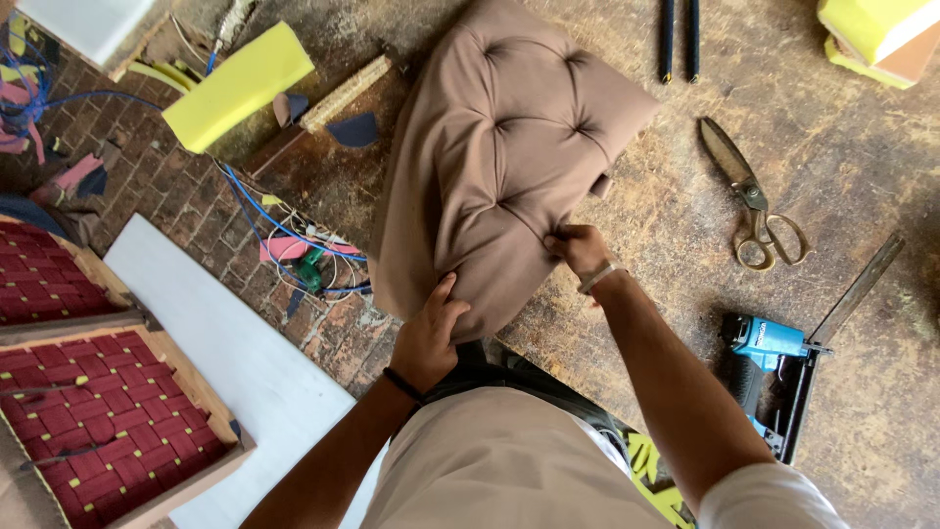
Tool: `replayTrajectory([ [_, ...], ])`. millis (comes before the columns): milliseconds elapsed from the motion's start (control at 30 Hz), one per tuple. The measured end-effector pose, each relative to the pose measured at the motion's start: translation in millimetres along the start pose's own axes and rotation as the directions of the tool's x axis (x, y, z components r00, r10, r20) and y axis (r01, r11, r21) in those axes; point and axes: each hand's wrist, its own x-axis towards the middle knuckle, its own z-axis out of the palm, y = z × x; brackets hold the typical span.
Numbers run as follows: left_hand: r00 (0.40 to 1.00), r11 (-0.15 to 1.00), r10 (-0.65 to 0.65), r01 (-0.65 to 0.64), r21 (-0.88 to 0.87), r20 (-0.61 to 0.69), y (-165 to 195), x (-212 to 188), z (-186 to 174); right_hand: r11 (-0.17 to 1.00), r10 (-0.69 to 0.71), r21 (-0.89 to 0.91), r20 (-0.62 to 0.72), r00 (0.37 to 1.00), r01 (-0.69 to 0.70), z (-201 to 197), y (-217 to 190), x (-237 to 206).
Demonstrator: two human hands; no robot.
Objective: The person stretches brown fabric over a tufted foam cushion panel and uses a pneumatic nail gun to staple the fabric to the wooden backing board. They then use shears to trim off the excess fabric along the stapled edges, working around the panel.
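A person's left hand and right hand pinch the near edge of a brown tufted cushion at the bench's left edge; shears and, seemingly, a blue staple gun lie right

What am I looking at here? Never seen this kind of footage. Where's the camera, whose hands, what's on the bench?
One camera, worn on a person's head, looks down at their own bare hands. The left hand and right hand both grip the near edge of a brown button-tufted cushion lying on a worn wooden workbench. To the right lie large scissors and a blue staple gun. Yellow foam sits upper left; red webbed frames stand on the floor, lower left.
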Motion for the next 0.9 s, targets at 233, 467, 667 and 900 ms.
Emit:
replayTrajectory([
  [233, 0.975, 0.897, 0.150, -0.205, -0.392, -0.166, 88.7, 0.2, -73.8, 0.838, -0.542, -0.148, -0.124, 0.831, 0.525, -62.8, -80.3, -79.2],
  [467, 0.887, 0.755, 0.328, -0.039, -0.655, 0.325, 90.5, 33.0, -110.6, 0.689, -0.659, 0.221, -0.203, 0.724, 0.690, -74.8, -135.5, -118.3],
  [667, 0.904, 0.465, 0.154, 0.290, -0.836, 0.400, 92.2, 178.1, -50.8, 0.659, -0.642, 0.386, -0.158, 0.750, 0.645, -74.3, -132.2, -97.4],
  [900, 0.916, 0.374, 0.252, 0.204, -0.904, 0.311, 81.7, 266.6, -0.1, 0.585, -0.712, 0.485, -0.076, 0.698, 0.650, -59.5, -124.9, -49.4],
])
